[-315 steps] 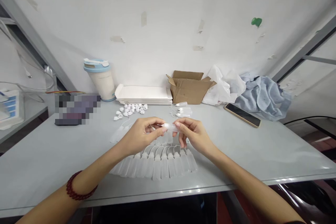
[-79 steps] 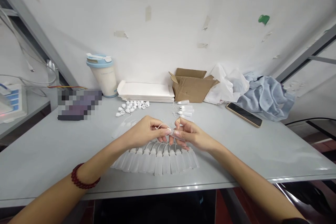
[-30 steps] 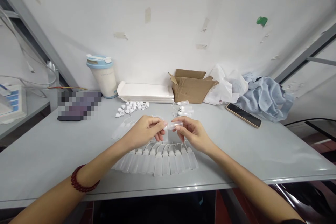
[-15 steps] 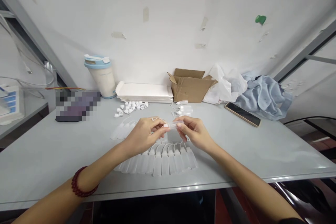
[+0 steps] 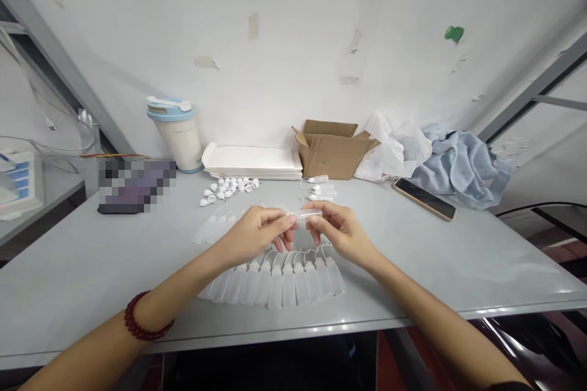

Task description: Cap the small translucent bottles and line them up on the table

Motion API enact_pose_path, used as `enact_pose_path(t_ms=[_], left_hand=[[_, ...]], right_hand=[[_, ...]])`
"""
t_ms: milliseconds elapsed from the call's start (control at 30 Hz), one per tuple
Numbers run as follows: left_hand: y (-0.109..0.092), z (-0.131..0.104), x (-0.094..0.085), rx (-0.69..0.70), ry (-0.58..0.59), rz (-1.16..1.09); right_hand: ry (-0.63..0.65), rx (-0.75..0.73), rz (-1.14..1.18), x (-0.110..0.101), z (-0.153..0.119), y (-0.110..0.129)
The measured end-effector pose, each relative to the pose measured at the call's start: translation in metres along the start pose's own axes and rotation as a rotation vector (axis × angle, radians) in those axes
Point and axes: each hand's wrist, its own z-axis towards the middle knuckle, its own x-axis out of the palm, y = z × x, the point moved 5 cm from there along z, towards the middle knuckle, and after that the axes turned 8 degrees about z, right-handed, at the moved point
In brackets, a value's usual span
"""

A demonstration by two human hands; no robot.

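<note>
Between my hands lies a small translucent plastic bottle [image 5: 310,214], held nearly level above the table. My right hand [image 5: 343,231] is closed around its body end. The thumb and fingers of my left hand [image 5: 257,233] pinch the other end, covering the white cap there. Just below, a fanned row of similar bottles [image 5: 288,284] rests on the table, their thin white cords curling at the top. More bottles [image 5: 207,229] lie partly behind my left hand. Past my fingers, a few bottles [image 5: 324,190] lie on their sides, and loose white caps [image 5: 229,188] sit in a cluster.
Along the wall stand a lidded cup [image 5: 181,137], a stack of white packets [image 5: 254,162], an open cardboard box [image 5: 334,156], a white plastic bag [image 5: 389,146] and a blue cloth [image 5: 458,165]. A phone [image 5: 424,198] lies at right, a blurred-out dark item [image 5: 137,186] at left.
My left hand's fingers have shifted over the white cap, which showed before and is now covered. The right hand stays almost in place with the bottle.
</note>
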Motion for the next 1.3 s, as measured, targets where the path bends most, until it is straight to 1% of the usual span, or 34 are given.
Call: enact_pose_path(t_ms=[67, 100, 167, 267, 333, 467, 600, 667, 733, 833, 900, 933, 1000, 1100, 1167, 1233, 1300], left_hand=[[0.0, 0.0, 0.001, -0.022, 0.055, -0.087], [0.001, -0.001, 0.001, -0.026, 0.069, -0.088], [0.001, -0.003, 0.0, -0.025, 0.068, -0.027], [-0.002, -0.005, -0.001, 0.007, 0.01, 0.13], [-0.007, -0.006, -0.001, 0.079, -0.043, 0.265], [-0.017, -0.009, 0.004, 0.309, -0.102, 0.508], [-0.017, -0.012, 0.008, 0.474, -0.137, 0.665], [-0.016, -0.013, 0.009, 0.561, -0.184, 0.778], [-0.016, -0.015, 0.011, 0.65, -0.248, 0.945], [-0.017, -0.018, 0.016, 0.743, -0.348, 1.214], [-0.017, -0.019, 0.018, 0.758, -0.373, 1.281], [-0.017, -0.018, 0.018, 0.739, -0.367, 1.262], [-0.017, -0.016, 0.014, 0.641, -0.316, 1.111], [-0.01, -0.009, 0.008, 0.395, -0.144, 0.728], [-0.005, -0.006, 0.006, 0.225, -0.035, 0.497], [0.0, -0.004, 0.005, 0.089, 0.025, 0.332], [0.004, -0.003, 0.005, 0.001, 0.061, 0.208]], right_hand=[[0.012, -0.034, -0.098, 0.0, -0.002, 0.003], [0.022, -0.047, -0.135, 0.001, -0.002, 0.004], [0.037, -0.062, -0.184, 0.002, -0.003, 0.006], [0.034, -0.043, -0.167, 0.003, -0.003, 0.004], [0.02, -0.013, -0.109, 0.003, -0.003, 0.002], [0.006, 0.067, 0.004, 0.001, -0.003, -0.004], [-0.004, 0.144, 0.071, 0.001, -0.002, -0.009], [-0.022, 0.174, 0.115, 0.001, -0.001, -0.011], [-0.032, 0.209, 0.147, 0.002, 0.0, -0.012], [-0.036, 0.267, 0.183, 0.004, 0.002, -0.013], [-0.042, 0.293, 0.213, 0.005, 0.002, -0.012], [-0.048, 0.298, 0.225, 0.005, 0.002, -0.012], [-0.059, 0.295, 0.238, 0.005, 0.001, -0.01], [-0.063, 0.257, 0.218, 0.005, 0.001, -0.008], [-0.064, 0.207, 0.162, 0.004, 0.0, -0.007], [-0.068, 0.145, 0.077, 0.003, 0.0, -0.005], [-0.072, 0.087, -0.008, 0.003, -0.001, -0.003]])
